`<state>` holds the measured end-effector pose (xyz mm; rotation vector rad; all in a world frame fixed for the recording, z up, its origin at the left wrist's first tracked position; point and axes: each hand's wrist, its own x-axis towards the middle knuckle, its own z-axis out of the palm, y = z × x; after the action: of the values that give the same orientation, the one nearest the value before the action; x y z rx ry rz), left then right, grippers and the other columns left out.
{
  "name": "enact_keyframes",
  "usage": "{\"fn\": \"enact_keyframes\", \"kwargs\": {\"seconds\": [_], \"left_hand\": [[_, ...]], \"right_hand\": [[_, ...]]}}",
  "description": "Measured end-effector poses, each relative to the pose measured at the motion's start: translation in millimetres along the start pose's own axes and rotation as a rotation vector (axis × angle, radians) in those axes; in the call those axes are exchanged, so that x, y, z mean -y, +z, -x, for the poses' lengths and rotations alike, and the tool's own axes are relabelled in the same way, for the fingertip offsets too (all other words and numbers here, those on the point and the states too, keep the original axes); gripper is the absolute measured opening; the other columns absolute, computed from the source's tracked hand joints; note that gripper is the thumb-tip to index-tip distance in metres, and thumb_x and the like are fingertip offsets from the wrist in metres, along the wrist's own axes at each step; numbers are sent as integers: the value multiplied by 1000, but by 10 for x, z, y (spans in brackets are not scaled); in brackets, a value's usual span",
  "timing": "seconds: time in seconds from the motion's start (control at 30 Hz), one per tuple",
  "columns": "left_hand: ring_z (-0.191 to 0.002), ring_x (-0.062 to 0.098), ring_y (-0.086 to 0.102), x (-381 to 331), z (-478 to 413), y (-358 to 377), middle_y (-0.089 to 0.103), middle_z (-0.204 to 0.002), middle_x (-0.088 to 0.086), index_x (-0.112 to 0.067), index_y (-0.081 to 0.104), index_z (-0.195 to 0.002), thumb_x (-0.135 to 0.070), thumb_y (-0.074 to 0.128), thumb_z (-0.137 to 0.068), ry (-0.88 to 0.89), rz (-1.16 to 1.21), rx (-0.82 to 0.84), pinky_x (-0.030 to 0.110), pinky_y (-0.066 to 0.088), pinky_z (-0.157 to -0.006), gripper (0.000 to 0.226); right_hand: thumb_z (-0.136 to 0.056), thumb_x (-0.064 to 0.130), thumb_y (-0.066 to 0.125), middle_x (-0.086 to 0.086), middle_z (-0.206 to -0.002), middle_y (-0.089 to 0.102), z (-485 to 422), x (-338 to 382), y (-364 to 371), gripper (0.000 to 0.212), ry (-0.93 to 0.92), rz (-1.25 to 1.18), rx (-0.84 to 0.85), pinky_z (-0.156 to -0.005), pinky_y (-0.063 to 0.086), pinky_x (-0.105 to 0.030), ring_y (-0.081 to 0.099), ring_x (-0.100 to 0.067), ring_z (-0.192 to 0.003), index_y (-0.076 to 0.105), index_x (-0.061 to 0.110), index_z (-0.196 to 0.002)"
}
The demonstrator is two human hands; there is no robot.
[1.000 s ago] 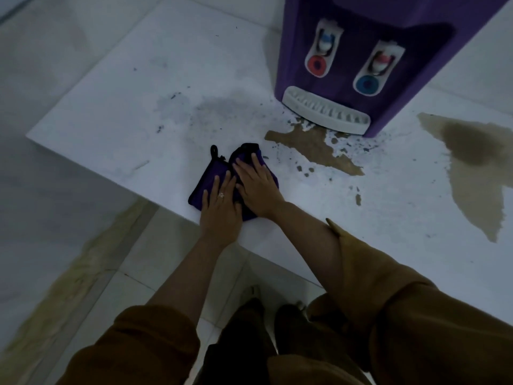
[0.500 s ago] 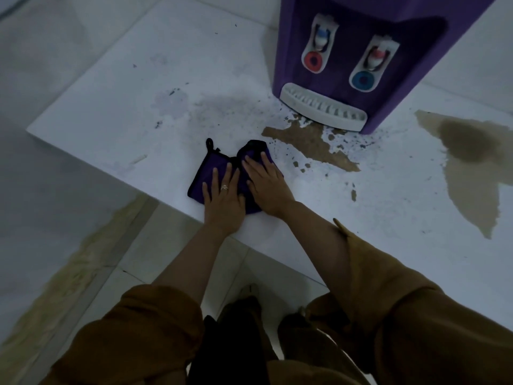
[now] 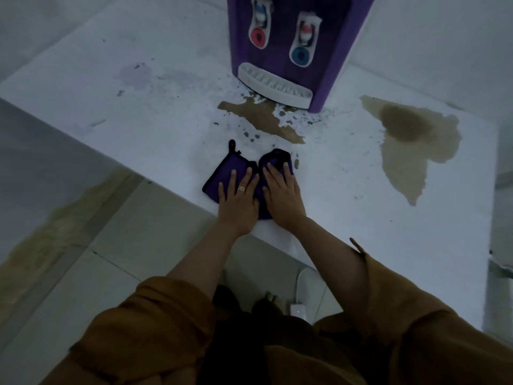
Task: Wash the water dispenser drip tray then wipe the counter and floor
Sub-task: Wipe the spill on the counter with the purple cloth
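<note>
A purple water dispenser (image 3: 333,51) stands at the back of the white counter (image 3: 138,107). Its white slotted drip tray (image 3: 274,87) sits in place at its base. A folded purple cloth (image 3: 224,173) lies near the counter's front edge. My left hand (image 3: 238,201) and my right hand (image 3: 283,195) both lie flat on it, side by side, fingers spread. A brown spill (image 3: 258,118) runs from under the drip tray almost to the cloth.
A larger brown puddle (image 3: 410,140) covers the counter to the right. Dark specks and grey smears dot the counter's middle. On the tiled floor (image 3: 111,273), a yellowish stain (image 3: 41,240) runs along the left. A white object (image 3: 305,290) lies by my feet.
Both hands have slid the cloth to the right along the counter's front edge, closer to the lower end of the brown spill. The view has shifted with them.
</note>
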<state>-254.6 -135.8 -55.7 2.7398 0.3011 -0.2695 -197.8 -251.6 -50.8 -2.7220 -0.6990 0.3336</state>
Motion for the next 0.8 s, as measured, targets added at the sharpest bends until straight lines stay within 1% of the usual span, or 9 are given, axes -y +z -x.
{"fn": "enact_keyframes", "kwargs": {"seconds": [0.13,0.27,0.37,0.43,0.5,0.57,0.63,0.7,0.8], "left_hand": [[-147,19,-12,-109,279,103,-6,-159,-13,-32,5,-150,-28,28,-100,-13,-7,-13,53,-9,-114,55],[-147,15,-11,-187,477,169,-4,-158,-18,-38,8,-149,-31,26,-102,-104,10,-56,61,-11,-110,51],[-147,14,1,-259,572,161,7,-157,-20,-39,18,-147,-29,37,-100,-166,9,-107,62,1,-112,52],[-143,16,16,-270,611,108,21,-155,-19,-36,31,-143,-22,43,-98,-190,116,-166,53,16,-113,49],[-135,18,28,-231,634,61,36,-149,-13,-30,44,-138,-9,44,-95,-193,284,-226,36,30,-107,48],[-130,18,33,-163,671,19,45,-144,-7,-22,52,-133,0,45,-91,-207,428,-236,20,29,-101,48],[-130,20,40,-82,760,-52,52,-138,1,-14,56,-129,4,47,-87,-223,520,-226,17,26,-101,46],[-123,23,49,21,912,-122,58,-131,7,-9,61,-123,5,51,-84,-241,613,-230,20,32,-101,43],[-114,24,55,280,1248,-199,60,-125,11,-9,61,-121,0,52,-85,-336,723,-244,19,39,-91,39]], "right_hand": [[-102,30,26,1,-160,11,286,-26,70,51,42,-32,-16,-118,-3,-37,-7,-26,-147,15,17,-150],[-102,27,28,-3,-160,10,446,63,137,52,67,-84,-22,-118,-4,-38,-9,-30,-147,15,13,-150],[-100,19,34,-6,-159,13,524,130,158,53,53,-122,-18,-118,-5,-37,-8,-33,-147,17,7,-149],[-98,15,35,-8,-158,15,549,170,165,54,26,-119,8,-118,-7,-35,-6,-32,-147,17,4,-148],[-98,11,35,-9,-157,17,574,234,153,53,12,-143,18,-118,-7,-32,-1,-30,-147,19,2,-147],[-97,5,37,-12,-155,24,619,324,147,50,12,-247,-7,-118,-3,-29,4,-30,-147,25,0,-145],[-95,-3,36,-13,-152,31,683,424,155,47,5,-336,-17,-118,1,-26,11,-29,-147,32,-1,-142],[-91,-10,35,-16,-147,38,761,562,174,47,-20,-386,-7,-119,5,-26,24,-28,-143,40,-3,-137],[-85,-18,34,-23,-134,52,917,927,222,46,-31,-545,16,-118,18,-34,44,-33,-130,53,-8,-126]]}}
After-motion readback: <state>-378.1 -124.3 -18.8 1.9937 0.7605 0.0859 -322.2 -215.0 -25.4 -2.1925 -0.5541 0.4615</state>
